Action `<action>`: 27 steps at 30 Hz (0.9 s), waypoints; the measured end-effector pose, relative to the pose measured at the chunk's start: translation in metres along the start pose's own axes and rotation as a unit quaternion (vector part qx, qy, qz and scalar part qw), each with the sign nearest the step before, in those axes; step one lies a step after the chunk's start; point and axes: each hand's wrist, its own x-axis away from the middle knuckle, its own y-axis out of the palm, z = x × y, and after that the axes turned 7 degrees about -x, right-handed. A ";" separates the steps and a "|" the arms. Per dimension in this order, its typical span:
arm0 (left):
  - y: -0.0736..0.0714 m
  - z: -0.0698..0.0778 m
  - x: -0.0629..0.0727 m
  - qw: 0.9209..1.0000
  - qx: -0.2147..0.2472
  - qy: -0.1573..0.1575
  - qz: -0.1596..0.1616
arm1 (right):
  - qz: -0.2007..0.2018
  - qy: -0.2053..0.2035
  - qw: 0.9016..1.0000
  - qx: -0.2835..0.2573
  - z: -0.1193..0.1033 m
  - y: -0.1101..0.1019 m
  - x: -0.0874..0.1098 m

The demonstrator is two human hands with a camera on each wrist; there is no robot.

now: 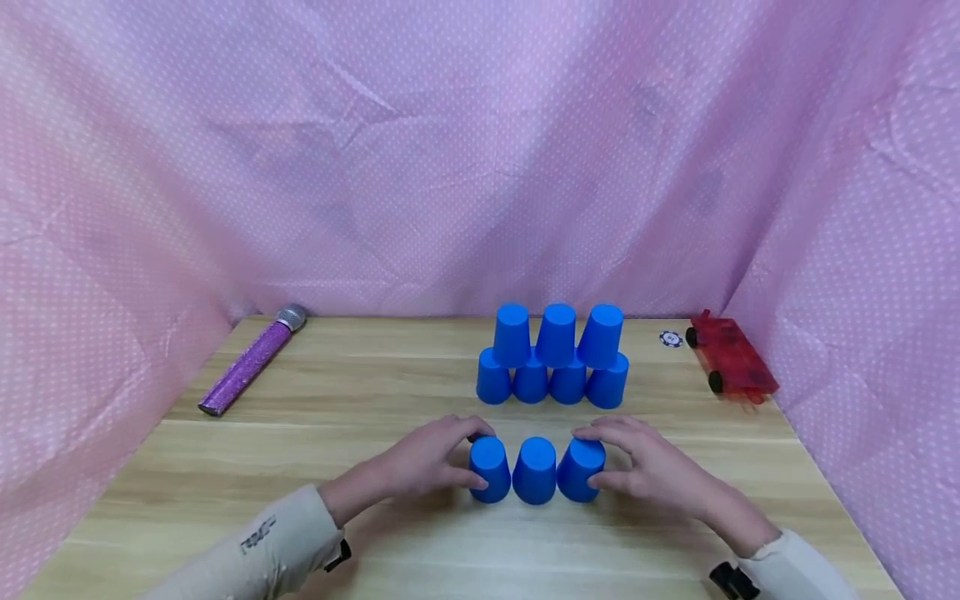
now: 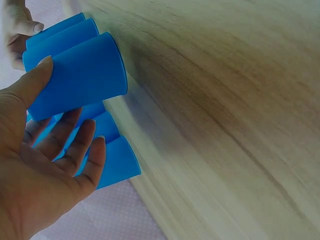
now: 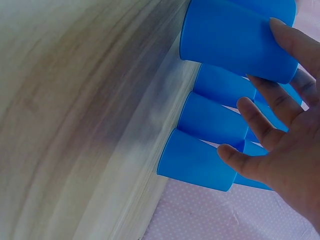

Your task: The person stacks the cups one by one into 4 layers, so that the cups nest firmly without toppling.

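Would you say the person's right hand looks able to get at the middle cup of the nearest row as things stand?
Probably not directly: the right hand grips the right-end cup, which stands between it and the middle cup. From above, the way looks free.

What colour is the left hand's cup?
Plain blue; the cup shows best in the left wrist view.

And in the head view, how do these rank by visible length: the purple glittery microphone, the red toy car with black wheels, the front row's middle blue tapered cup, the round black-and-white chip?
1. Purple microphone
2. Red toy car
3. Middle blue cup
4. Round chip
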 end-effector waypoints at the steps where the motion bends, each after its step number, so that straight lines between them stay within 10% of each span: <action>1: 0.000 0.000 0.000 1.000 -0.003 0.001 0.000 | 0.000 -0.002 1.000 0.001 0.000 0.000 0.000; 27: 0.000 0.002 -0.001 0.999 -0.029 0.014 0.009 | 0.075 -0.009 0.997 0.002 -0.019 -0.043 0.011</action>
